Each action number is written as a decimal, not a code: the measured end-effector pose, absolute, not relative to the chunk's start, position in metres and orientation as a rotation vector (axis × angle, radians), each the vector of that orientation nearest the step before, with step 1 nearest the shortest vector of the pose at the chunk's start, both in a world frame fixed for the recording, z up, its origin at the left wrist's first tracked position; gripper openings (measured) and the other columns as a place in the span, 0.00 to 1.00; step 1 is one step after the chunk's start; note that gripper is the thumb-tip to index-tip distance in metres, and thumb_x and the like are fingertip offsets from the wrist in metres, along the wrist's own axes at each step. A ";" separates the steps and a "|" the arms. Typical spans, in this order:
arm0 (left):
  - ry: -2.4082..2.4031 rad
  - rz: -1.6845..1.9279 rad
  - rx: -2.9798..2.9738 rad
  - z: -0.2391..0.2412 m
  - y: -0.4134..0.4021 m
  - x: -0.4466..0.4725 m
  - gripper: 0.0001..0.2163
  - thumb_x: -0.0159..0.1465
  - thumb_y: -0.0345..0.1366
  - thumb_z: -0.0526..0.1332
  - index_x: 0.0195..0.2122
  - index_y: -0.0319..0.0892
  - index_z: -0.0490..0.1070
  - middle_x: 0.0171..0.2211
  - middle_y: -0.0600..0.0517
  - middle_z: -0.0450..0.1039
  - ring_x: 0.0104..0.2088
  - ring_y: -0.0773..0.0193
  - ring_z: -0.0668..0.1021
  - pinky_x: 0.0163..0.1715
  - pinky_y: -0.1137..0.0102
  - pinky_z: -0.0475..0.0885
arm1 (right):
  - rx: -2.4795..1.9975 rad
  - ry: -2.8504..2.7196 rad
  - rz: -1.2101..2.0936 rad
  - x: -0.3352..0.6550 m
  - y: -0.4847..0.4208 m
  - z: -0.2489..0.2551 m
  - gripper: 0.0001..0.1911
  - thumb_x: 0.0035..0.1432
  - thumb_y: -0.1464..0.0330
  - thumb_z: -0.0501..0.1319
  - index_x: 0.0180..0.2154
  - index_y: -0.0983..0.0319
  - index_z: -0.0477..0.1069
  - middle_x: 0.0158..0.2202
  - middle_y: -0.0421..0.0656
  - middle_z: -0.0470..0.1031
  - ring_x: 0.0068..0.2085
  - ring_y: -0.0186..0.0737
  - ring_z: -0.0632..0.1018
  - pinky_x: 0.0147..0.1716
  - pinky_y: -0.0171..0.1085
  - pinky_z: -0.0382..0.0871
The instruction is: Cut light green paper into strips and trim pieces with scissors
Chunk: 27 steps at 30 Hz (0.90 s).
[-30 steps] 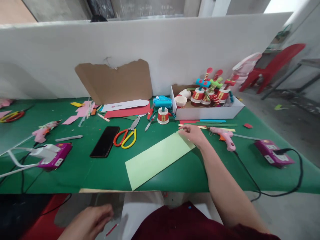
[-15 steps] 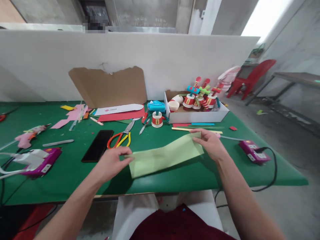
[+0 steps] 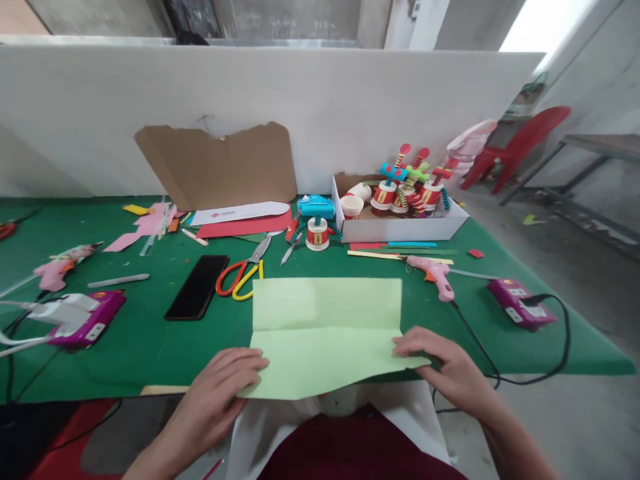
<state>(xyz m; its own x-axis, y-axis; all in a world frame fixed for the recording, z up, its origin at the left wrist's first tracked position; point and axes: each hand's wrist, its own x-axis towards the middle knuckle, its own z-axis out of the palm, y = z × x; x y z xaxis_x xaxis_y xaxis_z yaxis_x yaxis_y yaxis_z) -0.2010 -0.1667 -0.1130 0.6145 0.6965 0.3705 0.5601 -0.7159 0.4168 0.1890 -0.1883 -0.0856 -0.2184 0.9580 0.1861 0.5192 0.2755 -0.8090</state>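
Green paper (image 3: 325,303): on the table (image 3: 150,350), at the front edge, directly before the person. Opened out, with one crease running across it from left to right. The far part lies on the table; the near edge projects past the table's front edge, over the lap, and slants upward toward the right.

Left hand (image 3: 223,383): closed on the paper's near left corner, fingers on the upper face, thumb mostly hidden below. Right hand (image 3: 445,363): closed on the near right corner, fingers above, thumb beneath. The two hands are well apart, the paper spanning between them.

Scissors (image 3: 254,258): just beyond the paper's far left corner, blades pointing away, one handle red, one yellow. Phone (image 3: 197,288): left of the scissors, screen dark. Pen (image 3: 290,252): beyond the paper, near the cup figure (image 3: 317,233), which stands upright with a blue upper part.

Right of the paper: a pink glue gun (image 3: 437,275), and farther right a purple power strip (image 3: 517,303) with a black plug inserted. Beyond the glue gun: paper strips (image 3: 375,255), then a white box (image 3: 400,231) holding further cup figures and a loose cup (image 3: 351,207).

Far left: a second glue gun (image 3: 54,273) and a second power strip (image 3: 103,320). Behind, a brown cardboard flap (image 3: 220,167) leans near the white panel (image 3: 320,100).
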 end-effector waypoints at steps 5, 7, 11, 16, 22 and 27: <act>1.504 0.878 2.127 -0.109 -0.148 -0.180 0.08 0.64 0.40 0.56 0.34 0.45 0.73 0.33 0.51 0.78 0.35 0.62 0.78 0.36 0.70 0.73 | -1.538 -1.599 0.728 0.187 -0.156 -0.096 0.10 0.55 0.63 0.60 0.39 0.58 0.76 0.35 0.45 0.78 0.34 0.43 0.78 0.34 0.41 0.75; 1.742 1.005 1.967 -0.106 -0.130 -0.172 0.11 0.63 0.44 0.56 0.41 0.44 0.72 0.38 0.50 0.77 0.36 0.61 0.78 0.39 0.68 0.73 | -1.602 -1.541 0.664 0.183 -0.135 -0.097 0.15 0.55 0.61 0.60 0.43 0.59 0.74 0.37 0.45 0.78 0.33 0.43 0.77 0.34 0.42 0.75; 1.819 1.374 2.113 -0.096 -0.106 -0.159 0.24 0.64 0.40 0.56 0.61 0.41 0.57 0.56 0.41 0.65 0.54 0.53 0.71 0.53 0.58 0.68 | -1.598 -1.510 0.133 0.169 -0.111 -0.094 0.28 0.59 0.57 0.58 0.58 0.61 0.63 0.54 0.53 0.70 0.54 0.54 0.71 0.52 0.55 0.67; 1.394 1.120 2.694 -0.091 -0.117 -0.122 0.25 0.67 0.32 0.51 0.66 0.49 0.52 0.62 0.47 0.62 0.65 0.54 0.59 0.62 0.55 0.57 | -1.375 -2.101 0.141 0.128 -0.124 -0.095 0.26 0.67 0.61 0.47 0.64 0.57 0.55 0.61 0.48 0.66 0.65 0.48 0.60 0.64 0.55 0.51; 1.039 0.218 2.768 -0.127 -0.126 -0.099 0.33 0.69 0.53 0.43 0.69 0.40 0.37 0.68 0.44 0.48 0.68 0.57 0.52 0.64 0.59 0.54 | -1.380 -2.535 0.468 0.099 -0.143 -0.119 0.35 0.66 0.51 0.45 0.66 0.65 0.50 0.67 0.52 0.54 0.68 0.51 0.54 0.65 0.56 0.49; 1.107 0.143 2.877 -0.137 -0.129 -0.142 0.36 0.67 0.56 0.44 0.69 0.43 0.31 0.69 0.46 0.44 0.68 0.56 0.52 0.64 0.59 0.50 | -1.520 -2.541 0.320 0.128 -0.154 -0.127 0.38 0.64 0.49 0.47 0.68 0.61 0.45 0.68 0.49 0.52 0.68 0.49 0.53 0.65 0.55 0.48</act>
